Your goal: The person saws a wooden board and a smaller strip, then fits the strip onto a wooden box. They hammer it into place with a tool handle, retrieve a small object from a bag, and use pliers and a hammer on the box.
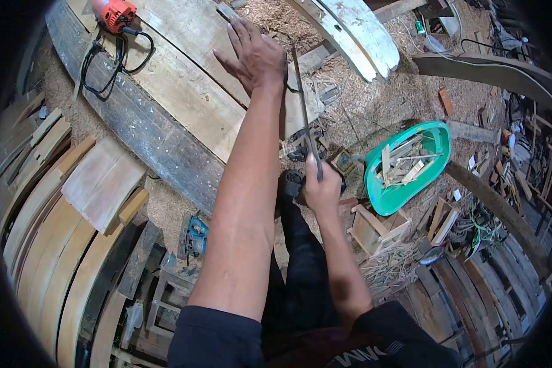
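Left grip [257, 58]: palm down on a pale board [193, 37], fingers spread and wide apart, closed on nothing visible. Fingertips lie at a short dark strip [226, 11]; contact cannot be told. Right grip [323, 187]: fingers wrapped fully around the near end of a long, thin dark tool [305, 113], thumb laid along it. Tool points away from the body, its far part passing just beside the left wrist and across the board's end in view. Whether its edge meets the wood: cannot tell.

Left of the board, a second pale board [178, 80] runs parallel, with a narrow dark gap between. Along its outer side, a dark curved timber [129, 122]. Red power tool [113, 15] at the upper left, by the boards' far part; its black cord [135, 30] loops onto the timber.

Right side: green tub [388, 199] holding loose wood scraps [411, 162]; wooden box [374, 224] near its lower end. Whitish timber [356, 37] beyond the grips, sawdust around it. Blue tool [197, 236] low, left of the left forearm. Further left, curved planks [70, 245] side by side, a broad pale piece [104, 181] lying over them.
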Tool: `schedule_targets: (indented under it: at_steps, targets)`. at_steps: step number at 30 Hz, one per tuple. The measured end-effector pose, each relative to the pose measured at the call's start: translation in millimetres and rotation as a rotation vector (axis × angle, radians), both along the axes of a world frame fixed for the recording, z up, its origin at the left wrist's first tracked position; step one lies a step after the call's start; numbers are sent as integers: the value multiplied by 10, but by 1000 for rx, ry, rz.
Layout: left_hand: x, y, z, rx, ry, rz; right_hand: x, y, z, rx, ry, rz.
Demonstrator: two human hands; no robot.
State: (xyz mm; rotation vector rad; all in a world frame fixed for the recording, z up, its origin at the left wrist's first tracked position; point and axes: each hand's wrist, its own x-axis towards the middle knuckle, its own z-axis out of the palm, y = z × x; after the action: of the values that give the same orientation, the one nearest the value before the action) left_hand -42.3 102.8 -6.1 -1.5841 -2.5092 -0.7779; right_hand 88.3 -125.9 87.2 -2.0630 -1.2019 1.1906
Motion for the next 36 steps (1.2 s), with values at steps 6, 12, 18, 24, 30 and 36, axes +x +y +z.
schedule_targets:
  at_steps: [6, 12, 18, 24, 30, 36]
  targets:
    - [-34, 42, -12, 22, -47, -11, -5, -78, 47, 61, 40, -14]
    - [-24, -6, 87, -39, -63, -11, 23, 194, -31, -27, 56, 22]
    - [-1, -1, 75, -55, -68, -15, 12, -44, -14, 72, 21, 8]
    - [-14, -6, 52, -19, -40, -25, 13, -182, 114, 3, 65, -54]
    - [-32, 10, 7, -7, -20, -15, 50, 45, -35, 31, 61, 15]
    - [-23, 18, 15, 0, -12, -18, 109, -289, 53, 5, 31, -2]
